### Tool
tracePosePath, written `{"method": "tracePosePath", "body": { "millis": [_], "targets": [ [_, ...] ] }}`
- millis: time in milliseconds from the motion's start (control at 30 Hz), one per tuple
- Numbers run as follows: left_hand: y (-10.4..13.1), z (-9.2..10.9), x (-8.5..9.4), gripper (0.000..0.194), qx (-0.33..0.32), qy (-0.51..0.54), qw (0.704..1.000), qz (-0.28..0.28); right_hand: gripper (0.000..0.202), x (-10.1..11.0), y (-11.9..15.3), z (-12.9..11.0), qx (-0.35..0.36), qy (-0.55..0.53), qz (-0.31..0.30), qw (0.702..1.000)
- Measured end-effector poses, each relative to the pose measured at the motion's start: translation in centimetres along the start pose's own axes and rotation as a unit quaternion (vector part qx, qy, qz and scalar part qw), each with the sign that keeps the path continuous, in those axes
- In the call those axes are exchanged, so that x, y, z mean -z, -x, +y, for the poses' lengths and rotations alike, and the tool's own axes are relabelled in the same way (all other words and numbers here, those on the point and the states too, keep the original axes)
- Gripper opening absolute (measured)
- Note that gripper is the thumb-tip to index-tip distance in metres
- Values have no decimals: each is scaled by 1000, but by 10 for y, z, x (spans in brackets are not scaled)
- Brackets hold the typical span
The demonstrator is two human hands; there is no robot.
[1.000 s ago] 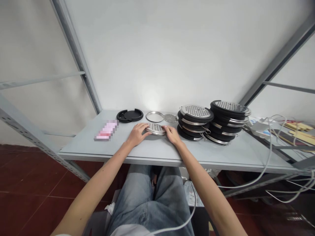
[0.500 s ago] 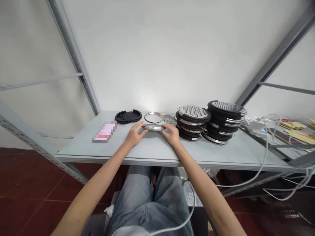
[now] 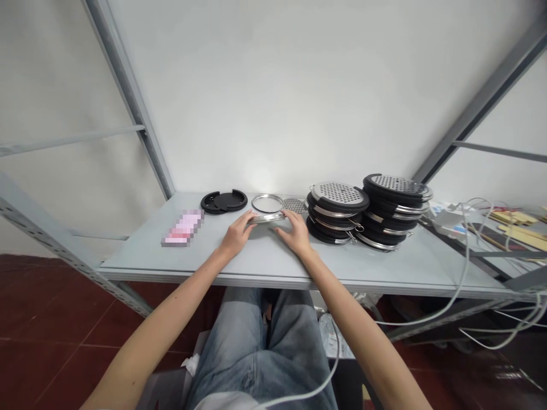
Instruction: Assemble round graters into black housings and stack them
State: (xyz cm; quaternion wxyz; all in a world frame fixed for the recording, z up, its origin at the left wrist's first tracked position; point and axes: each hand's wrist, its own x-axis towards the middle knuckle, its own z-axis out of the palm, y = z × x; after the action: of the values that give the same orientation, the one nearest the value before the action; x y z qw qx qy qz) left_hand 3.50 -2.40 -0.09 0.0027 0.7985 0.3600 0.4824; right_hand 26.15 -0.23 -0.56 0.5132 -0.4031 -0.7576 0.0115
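A flat, round silver metal piece (image 3: 268, 217), seen almost edge-on, is held between my two hands just above the table. My left hand (image 3: 236, 232) grips its left edge, fingertips above and thumb below. On the right edge rest the fingers of my right hand (image 3: 297, 232), its thumb lower and nearer to me. Directly behind lies a thin metal ring (image 3: 267, 196). A perforated metal disc (image 3: 294, 205) sits right of that ring, partly hidden by my right hand. Two black round plastic parts (image 3: 224, 201), one with a notched rim, lie at the back left.
Two stacks of black round assemblies with perforated silver tops, a nearer stack (image 3: 337, 213) and a taller stack (image 3: 397, 210), stand to the right. A blurred pink item (image 3: 183, 229) lies at left. A white cable (image 3: 465, 245) hangs over the table's right end.
The metal piece has tilted and shows more of its rim. My right thumb has moved lower, away from the piece's edge. The view has shifted slightly.
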Motion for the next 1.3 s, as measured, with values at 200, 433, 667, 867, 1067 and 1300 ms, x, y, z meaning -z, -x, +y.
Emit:
{"method": "tracePosePath", "body": {
  "millis": [200, 433, 667, 867, 1067, 1300],
  "targets": [
    [1, -6, -2, 35, 80, 50, 995, -28, 39, -1, 2, 11, -85, -86, 14, 993],
    [-1, -2, -1, 60, 33, -63, 996, -57, 16, 5, 2, 1, 2, 38, 9, 999],
    [-1, 5, -1, 36, -57, -84, 987, -123, 20, 0, 1, -11, 124, 115, -122, 978],
    [1, -2, -2, 34, 10, 1, 997, -80, 44, 3, 1, 1, -10, -13, -46, 999],
    [2, -5, -2, 36, 52, 21, 997, -53, 32, 6, 2, 9, -81, -105, -22, 991],
    [-1, 3, 2, 47, 9, -43, 997, -70, 22, 7, 4, 5, 12, 0, -48, 999]
  ]
}}
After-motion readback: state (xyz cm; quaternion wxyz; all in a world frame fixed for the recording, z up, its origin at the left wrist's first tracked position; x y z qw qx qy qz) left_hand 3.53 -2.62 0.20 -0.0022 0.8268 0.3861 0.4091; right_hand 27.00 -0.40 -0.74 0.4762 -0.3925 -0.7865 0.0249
